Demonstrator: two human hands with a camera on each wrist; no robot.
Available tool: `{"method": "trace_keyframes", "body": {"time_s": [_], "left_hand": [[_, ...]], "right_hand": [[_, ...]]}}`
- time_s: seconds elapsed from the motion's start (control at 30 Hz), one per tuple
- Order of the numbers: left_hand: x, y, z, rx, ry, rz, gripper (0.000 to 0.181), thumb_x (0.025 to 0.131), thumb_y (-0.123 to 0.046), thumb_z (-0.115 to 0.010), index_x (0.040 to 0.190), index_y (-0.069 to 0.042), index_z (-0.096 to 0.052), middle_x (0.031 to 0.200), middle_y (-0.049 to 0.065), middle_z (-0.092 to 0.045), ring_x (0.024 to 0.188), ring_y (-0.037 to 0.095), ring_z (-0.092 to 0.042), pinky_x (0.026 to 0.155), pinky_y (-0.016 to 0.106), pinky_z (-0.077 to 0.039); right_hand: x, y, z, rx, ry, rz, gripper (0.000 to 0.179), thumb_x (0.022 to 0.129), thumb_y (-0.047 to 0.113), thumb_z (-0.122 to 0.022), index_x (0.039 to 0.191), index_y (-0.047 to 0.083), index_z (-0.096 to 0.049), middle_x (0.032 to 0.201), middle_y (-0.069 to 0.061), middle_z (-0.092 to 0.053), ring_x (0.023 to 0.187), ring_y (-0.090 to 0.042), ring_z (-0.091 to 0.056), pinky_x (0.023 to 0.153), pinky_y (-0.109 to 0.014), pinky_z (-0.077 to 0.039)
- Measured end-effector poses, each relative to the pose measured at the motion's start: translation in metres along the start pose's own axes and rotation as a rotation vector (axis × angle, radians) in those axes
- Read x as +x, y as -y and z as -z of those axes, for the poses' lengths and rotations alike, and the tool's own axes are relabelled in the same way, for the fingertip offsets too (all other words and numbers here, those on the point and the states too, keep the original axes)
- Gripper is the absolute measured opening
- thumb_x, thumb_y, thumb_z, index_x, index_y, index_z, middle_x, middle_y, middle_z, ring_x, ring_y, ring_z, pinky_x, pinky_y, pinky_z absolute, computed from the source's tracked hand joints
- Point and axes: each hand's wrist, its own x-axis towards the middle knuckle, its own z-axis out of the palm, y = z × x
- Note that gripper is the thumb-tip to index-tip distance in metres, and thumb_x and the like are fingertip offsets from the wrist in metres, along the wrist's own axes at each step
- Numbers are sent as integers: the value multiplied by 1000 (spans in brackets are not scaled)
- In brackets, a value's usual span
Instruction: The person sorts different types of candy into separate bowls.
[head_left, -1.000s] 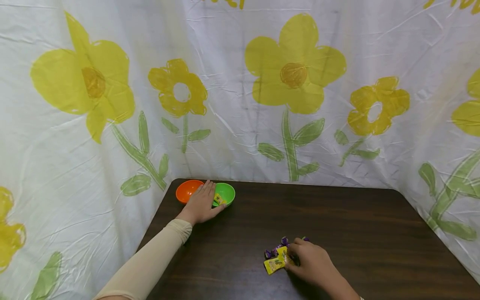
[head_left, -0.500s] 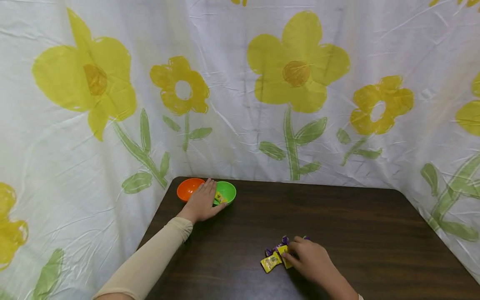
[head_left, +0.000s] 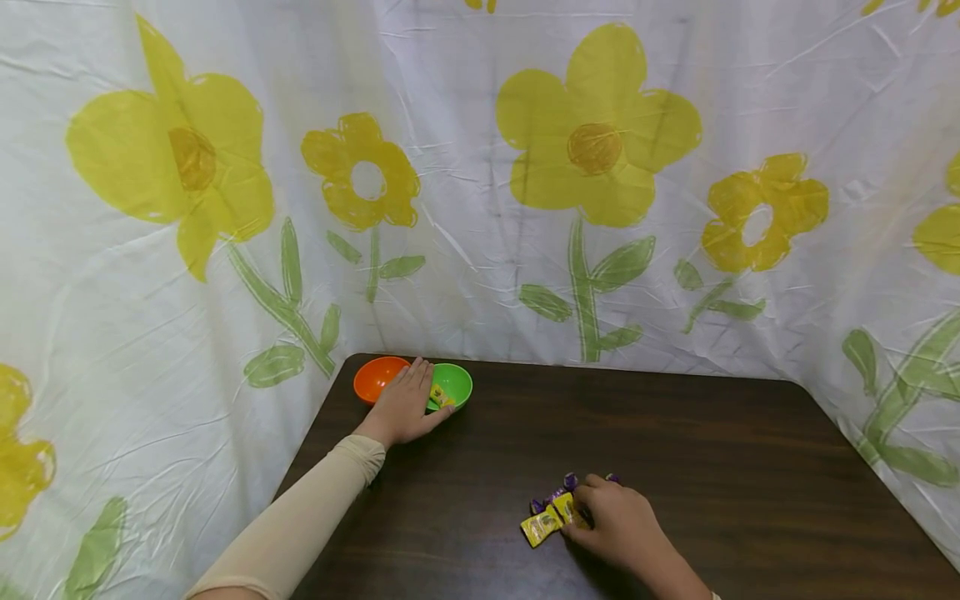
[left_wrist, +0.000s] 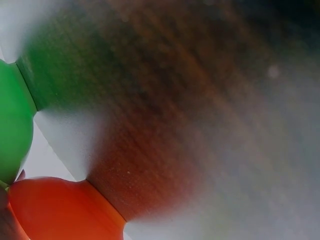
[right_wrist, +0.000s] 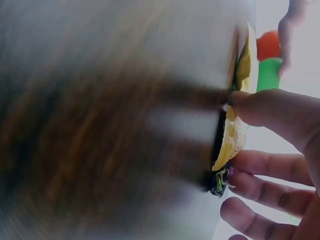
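My left hand [head_left: 402,406] lies with straight fingers across the place where an orange bowl [head_left: 372,380] and a green bowl [head_left: 461,383] meet, at the table's far left corner. Yellow-wrapped candy [head_left: 441,395] shows inside the green bowl. On the table nearer me, my right hand [head_left: 618,521] pinches a yellow-wrapped candy [right_wrist: 231,137] between thumb and index finger. Another yellow candy [head_left: 541,527] lies just left of it. Purple-wrapped candies [head_left: 571,481] sit behind these, partly hidden by the right hand. Both bowls' outer walls appear in the left wrist view.
The dark wooden table [head_left: 675,425] reaches back to a white curtain [head_left: 465,250] printed with yellow flowers, which also hangs along the left and right sides. The table's far edge runs close behind the bowls.
The left yellow candy has slid slightly left, apart from the other one. My right thumb has shifted at the second yellow candy's near edge. The left hand stays on the bowls.
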Motion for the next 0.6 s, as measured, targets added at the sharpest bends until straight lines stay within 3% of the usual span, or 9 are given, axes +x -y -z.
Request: {"method": "trace_keyframes", "body": {"time_s": [0.37, 0.6], "left_hand": [[-1, -1, 0, -1, 3, -1, 99, 104, -71, -40, 163, 8, -30, 170, 26, -34, 163, 40, -25, 133, 52, -23], [-1, -1, 1, -10, -5, 3, 98, 104, -69, -42, 163, 9, -31, 170, 27, -35, 163, 41, -25, 133, 52, -23]], "right_hand": [[-2, 1, -3, 19, -3, 29, 20, 79, 30, -89, 87, 22, -72, 83, 14, -56, 59, 2, -38, 52, -20, -36], [-2, 1, -1, 28, -4, 47, 21, 76, 25, -89, 86, 24, -71, 82, 16, -59, 63, 5, -43, 53, -21, -40]]}}
